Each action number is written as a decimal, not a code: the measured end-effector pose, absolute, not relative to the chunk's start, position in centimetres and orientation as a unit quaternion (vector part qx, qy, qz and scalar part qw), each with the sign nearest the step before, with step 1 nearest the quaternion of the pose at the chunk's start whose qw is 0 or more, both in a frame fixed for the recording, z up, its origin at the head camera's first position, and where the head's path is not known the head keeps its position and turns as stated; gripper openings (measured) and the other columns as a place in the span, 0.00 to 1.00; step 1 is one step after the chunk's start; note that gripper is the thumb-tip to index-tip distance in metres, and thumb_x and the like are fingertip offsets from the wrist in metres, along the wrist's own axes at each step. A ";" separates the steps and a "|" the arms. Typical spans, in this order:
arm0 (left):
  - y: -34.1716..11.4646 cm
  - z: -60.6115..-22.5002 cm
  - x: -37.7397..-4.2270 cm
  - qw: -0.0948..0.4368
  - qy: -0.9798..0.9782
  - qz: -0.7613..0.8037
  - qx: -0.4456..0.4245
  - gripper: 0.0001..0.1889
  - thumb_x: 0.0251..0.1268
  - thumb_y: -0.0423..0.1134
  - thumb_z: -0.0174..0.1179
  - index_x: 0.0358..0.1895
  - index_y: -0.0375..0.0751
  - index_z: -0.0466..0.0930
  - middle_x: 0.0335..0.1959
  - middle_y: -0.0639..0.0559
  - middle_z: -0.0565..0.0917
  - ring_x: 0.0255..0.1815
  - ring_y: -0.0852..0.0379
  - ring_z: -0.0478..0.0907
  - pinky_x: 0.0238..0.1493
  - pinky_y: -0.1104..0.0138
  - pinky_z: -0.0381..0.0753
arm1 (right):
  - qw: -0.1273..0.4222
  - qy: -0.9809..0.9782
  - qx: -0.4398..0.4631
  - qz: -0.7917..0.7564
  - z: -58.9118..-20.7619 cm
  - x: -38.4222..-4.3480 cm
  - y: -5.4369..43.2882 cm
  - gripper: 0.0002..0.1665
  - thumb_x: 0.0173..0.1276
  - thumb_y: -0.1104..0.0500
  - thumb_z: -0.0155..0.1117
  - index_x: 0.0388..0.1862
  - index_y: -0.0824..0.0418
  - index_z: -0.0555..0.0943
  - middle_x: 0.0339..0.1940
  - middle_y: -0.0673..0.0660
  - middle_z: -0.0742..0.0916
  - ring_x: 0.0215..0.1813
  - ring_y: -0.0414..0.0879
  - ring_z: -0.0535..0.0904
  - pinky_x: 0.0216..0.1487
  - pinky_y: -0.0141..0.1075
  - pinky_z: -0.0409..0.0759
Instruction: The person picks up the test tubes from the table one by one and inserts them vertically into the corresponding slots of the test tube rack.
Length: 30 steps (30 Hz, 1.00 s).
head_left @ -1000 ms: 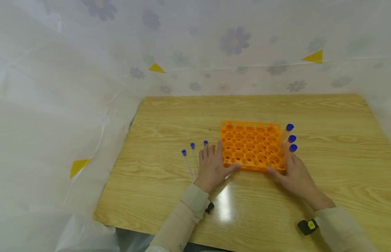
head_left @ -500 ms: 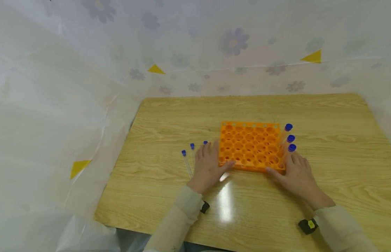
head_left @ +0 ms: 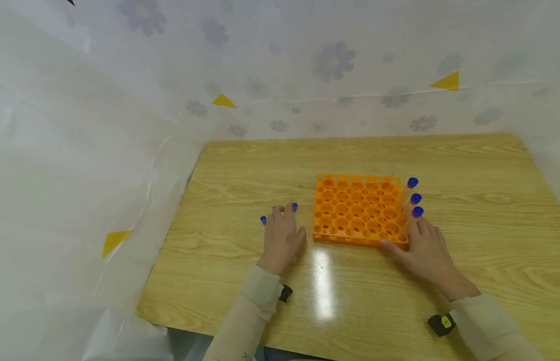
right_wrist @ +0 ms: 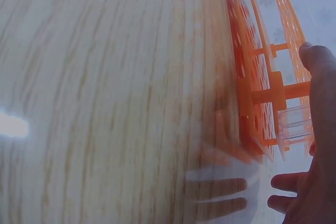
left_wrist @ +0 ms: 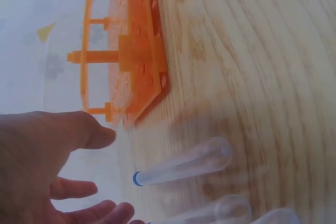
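Observation:
An orange test tube rack point(head_left: 350, 240) stands on the table, with three blue-capped test tubes point(head_left: 415, 199) upright along its right end. At its near right corner, my right hand point(head_left: 429, 255) grips the rack, thumb on the front edge and fingers along the side. My left hand point(head_left: 280, 243) hovers left of the rack, fingers spread and holding nothing. Beneath it lie three clear test tubes with blue caps, mostly hidden in the head view except for a left cap point(head_left: 263, 220) and a right cap point(head_left: 294, 206). The left wrist view shows one lying tube point(left_wrist: 186, 163) close to the fingers.
The wooden table point(head_left: 244, 165) meets a flowered sheet point(head_left: 280, 65) at the back and a white sheet point(head_left: 81, 175) on the left. A black wrist device point(head_left: 441, 325) hangs under the right sleeve, and another black device point(head_left: 285, 293) under the left sleeve.
My left hand has let go of the rack's left side and moved left over the lying tubes. The rack shifted slightly left. My right hand has stayed at its corner.

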<state>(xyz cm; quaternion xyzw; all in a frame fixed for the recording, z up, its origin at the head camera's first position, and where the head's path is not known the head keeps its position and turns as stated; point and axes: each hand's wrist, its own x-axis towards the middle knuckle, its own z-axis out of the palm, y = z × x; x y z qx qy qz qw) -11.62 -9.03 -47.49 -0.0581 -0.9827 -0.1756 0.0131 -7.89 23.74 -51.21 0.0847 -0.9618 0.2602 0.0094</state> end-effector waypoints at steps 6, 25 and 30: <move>-8.9 -47.7 -11.5 -0.019 -0.985 -0.165 -0.045 0.30 0.64 0.40 0.64 0.65 0.31 0.65 0.55 0.32 0.74 0.45 0.41 0.79 0.36 0.56 0.85 | 0.007 -0.963 0.086 0.256 -51.1 -7.8 23.7 0.65 0.66 0.35 0.63 0.81 0.65 0.36 0.68 0.81 0.64 0.67 0.78 0.60 0.63 0.71 0.55; -7.3 -48.7 -11.2 0.059 -0.996 -0.013 -0.066 0.08 0.69 0.33 0.57 0.44 0.30 0.76 0.31 0.42 0.79 0.20 0.53 0.76 0.17 0.64 0.79 | 0.004 -0.963 0.080 0.259 -51.2 -7.7 23.6 0.64 0.67 0.35 0.62 0.81 0.68 0.38 0.67 0.82 0.66 0.66 0.78 0.61 0.63 0.70 0.56; -7.2 -48.7 -11.3 0.037 -0.997 -0.018 -0.068 0.11 0.67 0.35 0.60 0.45 0.30 0.76 0.32 0.43 0.78 0.18 0.54 0.75 0.16 0.65 0.78 | 0.004 -0.963 0.078 0.258 -51.2 -7.8 23.6 0.64 0.67 0.35 0.62 0.80 0.69 0.40 0.67 0.81 0.66 0.67 0.77 0.61 0.64 0.70 0.56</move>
